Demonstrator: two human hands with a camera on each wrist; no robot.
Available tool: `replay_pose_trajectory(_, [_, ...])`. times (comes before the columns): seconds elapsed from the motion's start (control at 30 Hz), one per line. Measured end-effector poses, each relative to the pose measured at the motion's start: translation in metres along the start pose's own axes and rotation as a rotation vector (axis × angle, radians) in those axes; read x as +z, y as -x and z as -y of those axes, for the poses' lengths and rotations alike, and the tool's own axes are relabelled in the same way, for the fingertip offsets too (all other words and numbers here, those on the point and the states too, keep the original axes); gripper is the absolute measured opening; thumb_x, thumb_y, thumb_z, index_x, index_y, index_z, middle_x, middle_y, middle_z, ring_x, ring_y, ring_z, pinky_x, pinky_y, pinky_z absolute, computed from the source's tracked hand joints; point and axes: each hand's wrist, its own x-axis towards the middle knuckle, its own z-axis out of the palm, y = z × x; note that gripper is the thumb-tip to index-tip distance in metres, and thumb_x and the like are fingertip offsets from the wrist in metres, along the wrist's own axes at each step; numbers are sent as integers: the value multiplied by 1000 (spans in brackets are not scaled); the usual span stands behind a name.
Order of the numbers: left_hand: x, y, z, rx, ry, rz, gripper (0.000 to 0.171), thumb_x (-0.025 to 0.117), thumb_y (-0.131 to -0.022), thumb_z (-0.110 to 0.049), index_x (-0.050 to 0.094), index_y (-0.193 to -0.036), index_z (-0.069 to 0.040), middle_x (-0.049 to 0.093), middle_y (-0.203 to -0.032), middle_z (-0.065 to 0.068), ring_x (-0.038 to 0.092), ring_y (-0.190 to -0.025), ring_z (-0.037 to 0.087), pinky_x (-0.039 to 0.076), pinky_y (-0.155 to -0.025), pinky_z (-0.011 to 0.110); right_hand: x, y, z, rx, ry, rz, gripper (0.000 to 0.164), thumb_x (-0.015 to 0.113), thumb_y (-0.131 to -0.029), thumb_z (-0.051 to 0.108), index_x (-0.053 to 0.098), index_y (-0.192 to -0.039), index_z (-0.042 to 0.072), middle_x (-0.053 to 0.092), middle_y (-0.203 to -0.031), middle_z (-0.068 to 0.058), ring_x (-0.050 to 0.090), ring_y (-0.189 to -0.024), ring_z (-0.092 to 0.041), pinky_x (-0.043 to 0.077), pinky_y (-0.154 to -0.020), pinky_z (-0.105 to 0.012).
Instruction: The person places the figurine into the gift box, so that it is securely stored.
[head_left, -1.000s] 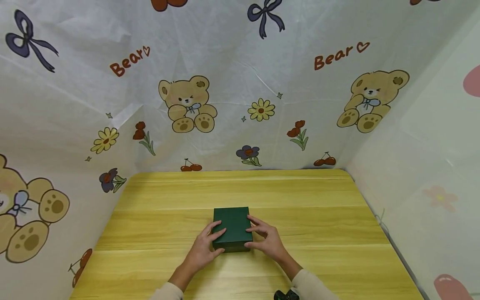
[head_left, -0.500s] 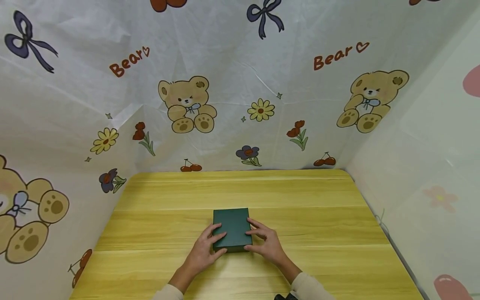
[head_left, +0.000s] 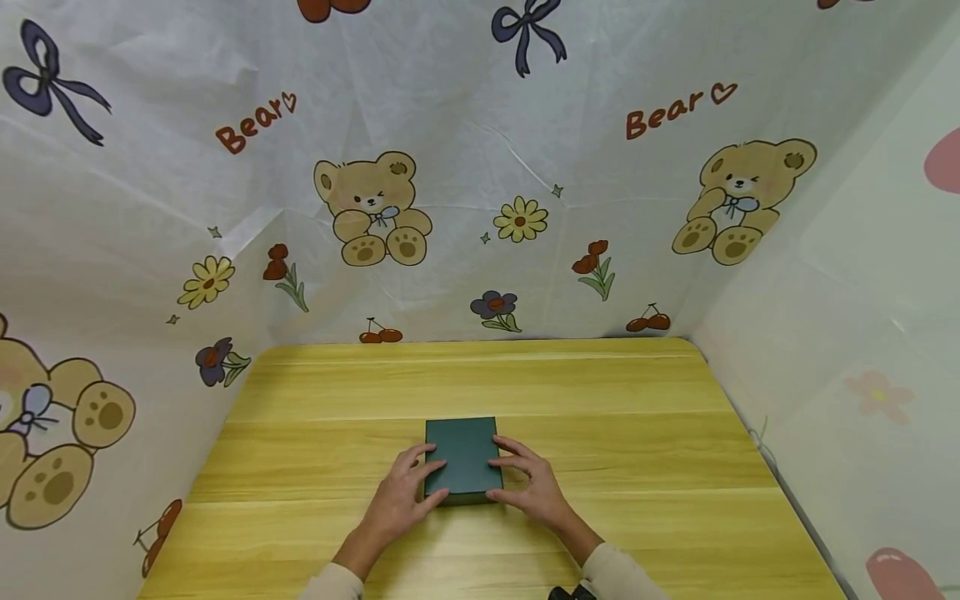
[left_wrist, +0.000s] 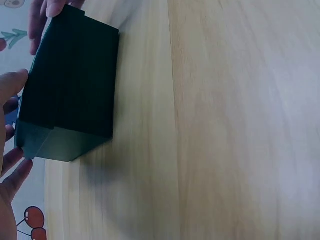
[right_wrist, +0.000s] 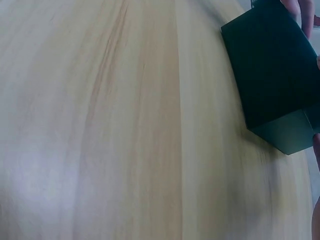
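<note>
A dark green square box (head_left: 461, 457) with an overlapping lid stands on the wooden table in the head view. My left hand (head_left: 397, 493) is at its left side, fingertips at the lid's left edge and thumb by the front left corner. On the opposite side my right hand (head_left: 538, 487) holds the right edge, thumb at the front right corner. In the left wrist view the lid's step shows along the side of the box (left_wrist: 85, 75), with fingertips right at its edges. The right wrist view shows the plain side of the box (right_wrist: 275, 65). The inside is hidden by the lid.
The wooden table (head_left: 600, 400) extends around the box on all sides. Behind it hangs a white sheet (head_left: 450, 108) printed with bears, bows and flowers, and a pale wall covering (head_left: 862, 333) rises on the right. A black device (head_left: 572, 593) sits at the right wrist.
The lid's front edge has come down, so less of the front face shows, and the top looks paler. Both hands came slightly lower; the left hand then shifted a little left.
</note>
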Motion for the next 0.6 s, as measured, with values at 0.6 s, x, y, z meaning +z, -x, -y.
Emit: replay_pose_trajectory(0.6, [-12, -11, 21, 94, -75, 78, 55, 72, -86, -37, 61, -129, -6, 49, -142, 12, 47, -126, 32, 45, -98, 50, -26, -23, 30, 8, 74, 223, 47, 76, -81, 8, 62, -123, -7, 44, -143, -25, 38, -132, -44, 36, -100, -63])
